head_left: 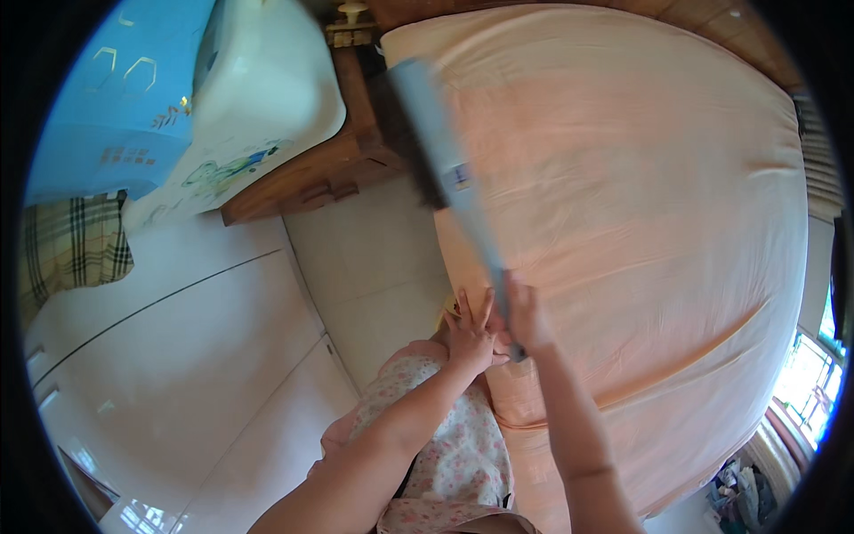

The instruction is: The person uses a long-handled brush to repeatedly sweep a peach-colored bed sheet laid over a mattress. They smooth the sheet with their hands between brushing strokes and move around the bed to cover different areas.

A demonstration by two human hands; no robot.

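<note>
My right hand (530, 317) is wrapped around the grey handle of a bed brush (444, 160), its dark bristles facing left. The brush is blurred and points away from me over the near-left part of the bed's peach fitted sheet (634, 233). Just left of the grip, my left hand (472, 342) has its fingers spread, close to the handle's lower end. Whether it touches the handle or the right hand cannot be made out.
A wooden nightstand (293, 177) bears a white container (280, 87) with a cartoon print and a blue bag (120, 87). White cabinet doors (187, 334) stand at left, with plaid cloth (80, 247) above. Floor tiles (367, 247) lie between cabinet and bed. A window (810, 380) is at right.
</note>
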